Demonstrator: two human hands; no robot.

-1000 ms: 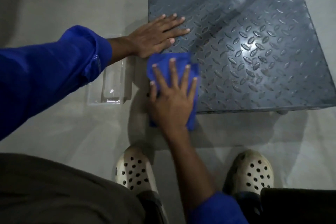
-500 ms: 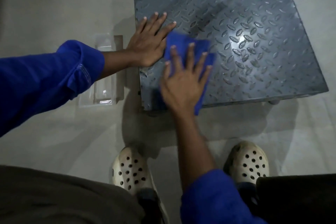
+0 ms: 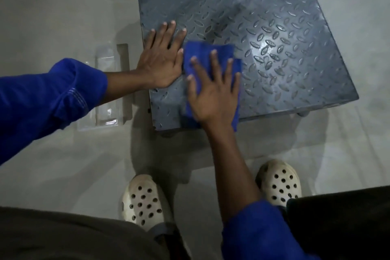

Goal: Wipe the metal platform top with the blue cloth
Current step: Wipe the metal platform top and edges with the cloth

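A grey metal platform [image 3: 263,27] with raised diamond tread sits low on the floor, filling the upper middle of the view. The blue cloth [image 3: 202,53] lies near its front left corner, its lower end hanging over the front edge. My right hand [image 3: 213,91] presses flat on the cloth with fingers spread. My left hand [image 3: 162,59] rests flat and empty on the platform's left edge, just left of the cloth and touching it.
A clear plastic tray [image 3: 105,91] lies on the pale floor left of the platform. My two white perforated clogs [image 3: 145,200] [image 3: 278,181] stand just in front of the platform. A small foot [image 3: 304,113] shows under the front right edge.
My right hand has pushed the cloth from the front left corner up onto the plate and slightly right. My left hand stayed on the left edge. The view has shifted.
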